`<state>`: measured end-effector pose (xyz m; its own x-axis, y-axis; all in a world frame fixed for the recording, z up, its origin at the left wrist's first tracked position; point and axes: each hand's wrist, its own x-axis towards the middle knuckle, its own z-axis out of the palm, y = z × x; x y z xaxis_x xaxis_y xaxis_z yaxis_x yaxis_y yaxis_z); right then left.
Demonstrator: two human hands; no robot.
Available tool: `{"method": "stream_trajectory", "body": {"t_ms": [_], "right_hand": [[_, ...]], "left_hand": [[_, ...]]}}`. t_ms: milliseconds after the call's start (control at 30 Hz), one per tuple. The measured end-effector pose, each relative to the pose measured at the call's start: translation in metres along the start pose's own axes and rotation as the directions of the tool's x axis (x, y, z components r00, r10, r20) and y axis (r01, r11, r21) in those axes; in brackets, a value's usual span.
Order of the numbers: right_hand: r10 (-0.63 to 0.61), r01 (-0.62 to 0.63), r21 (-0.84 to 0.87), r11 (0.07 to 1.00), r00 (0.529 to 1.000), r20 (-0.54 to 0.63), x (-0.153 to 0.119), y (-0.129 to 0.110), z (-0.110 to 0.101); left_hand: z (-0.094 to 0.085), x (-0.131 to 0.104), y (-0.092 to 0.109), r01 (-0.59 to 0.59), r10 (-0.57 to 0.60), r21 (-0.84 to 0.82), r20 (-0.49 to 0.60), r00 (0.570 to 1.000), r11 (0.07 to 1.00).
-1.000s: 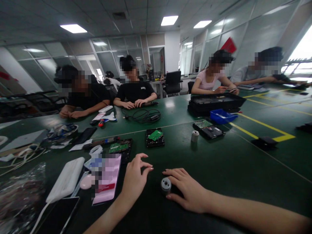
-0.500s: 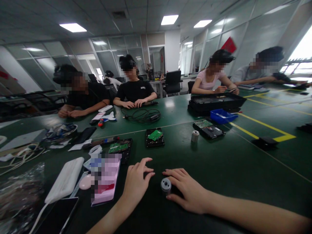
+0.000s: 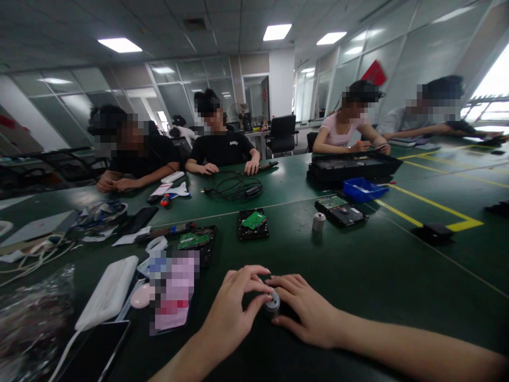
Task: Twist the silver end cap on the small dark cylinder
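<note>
A small metal cylinder motor stands upright on the green table in front of me. My right hand holds it from the right, with the thumb near its base and the fingers curved round its far side. Coming from the left, my left hand pinches at the motor's top with thumb and forefinger; the fingertips cover part of its top face. A second metal cylinder, much like it, stands farther off. Between the two cylinders and the left-hand clutter lies a hard drive with a green circuit board.
To my left are a pink pouch, a white power bank, a phone and a plastic bag. Ahead lie a coiled black cable, a blue bin and another hard drive. Several people sit across the table.
My left hand has moved right and closed its thumb and forefinger at the motor's top. My right hand stays put. Across the table, a person's hand has shifted right along a dark tool.
</note>
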<state>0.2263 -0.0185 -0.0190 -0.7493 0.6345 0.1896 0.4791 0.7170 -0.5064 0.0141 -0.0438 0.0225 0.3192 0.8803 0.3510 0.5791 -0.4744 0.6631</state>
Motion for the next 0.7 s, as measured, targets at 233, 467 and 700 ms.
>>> {"method": "stream_trajectory", "body": {"t_ms": [233, 467, 700], "right_hand": [[0.0, 0.0, 0.003, 1.0, 1.0, -0.002, 0.0003, 0.0011, 0.0011], [-0.021, 0.021, -0.001, 1.0, 1.0, -0.015, 0.0, 0.0014, 0.0015], [-0.009, 0.009, 0.0, 1.0, 1.0, -0.011, 0.0007, -0.0009, -0.0002]], "left_hand": [[0.0032, 0.0003, 0.0024, 0.038, -0.038, -0.024, -0.001, 0.999, 0.999], [0.0032, -0.0011, 0.0009, 0.028, -0.024, -0.051, 0.087, 0.996, 0.998], [0.001, -0.0019, 0.0012, 0.001, 0.001, -0.013, 0.137, 0.991, 1.0]]}}
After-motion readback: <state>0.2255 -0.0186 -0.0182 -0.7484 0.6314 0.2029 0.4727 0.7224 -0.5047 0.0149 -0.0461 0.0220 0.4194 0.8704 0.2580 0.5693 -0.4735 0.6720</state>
